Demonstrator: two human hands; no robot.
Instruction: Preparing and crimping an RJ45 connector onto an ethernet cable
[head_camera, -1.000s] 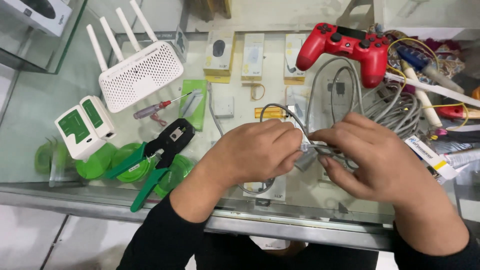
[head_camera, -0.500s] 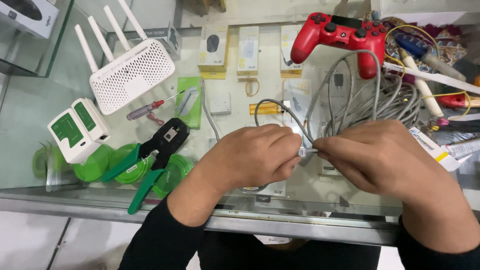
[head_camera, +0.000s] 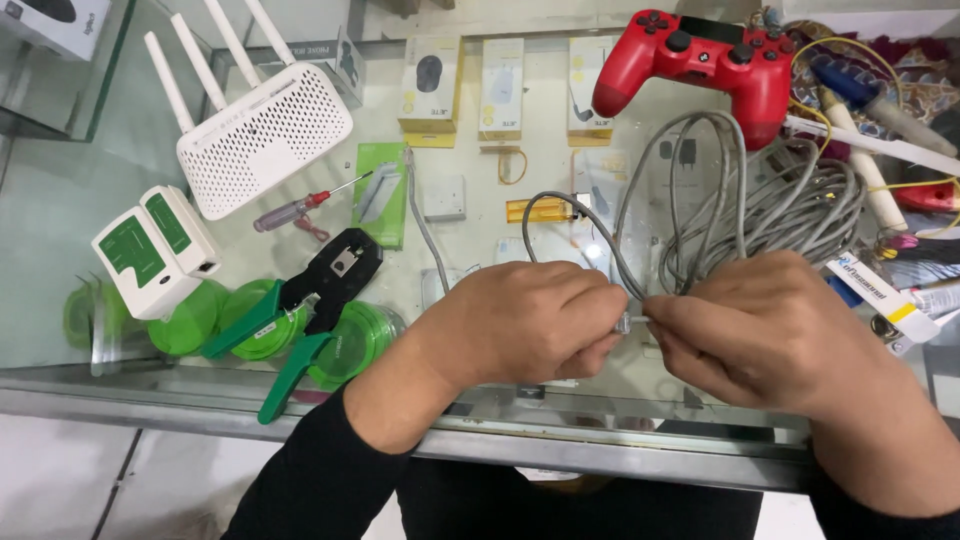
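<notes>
One red game controller (head_camera: 705, 60), one white router (head_camera: 265, 135), one crimping tool (head_camera: 310, 310), one screwdriver (head_camera: 300, 207), two hands.

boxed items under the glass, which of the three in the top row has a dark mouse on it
The leftmost box, the yellow-trimmed one nearest the white router. The other two boxes to its right show pale items instead.

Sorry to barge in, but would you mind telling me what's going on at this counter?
A person in black sleeves is working on the end of a grey cable over a glass counter. The left hand and right hand meet at a small clear plug, pinching it between them. A green-handled crimping tool, a white tester, a router and a red game controller lie nearby.
</notes>
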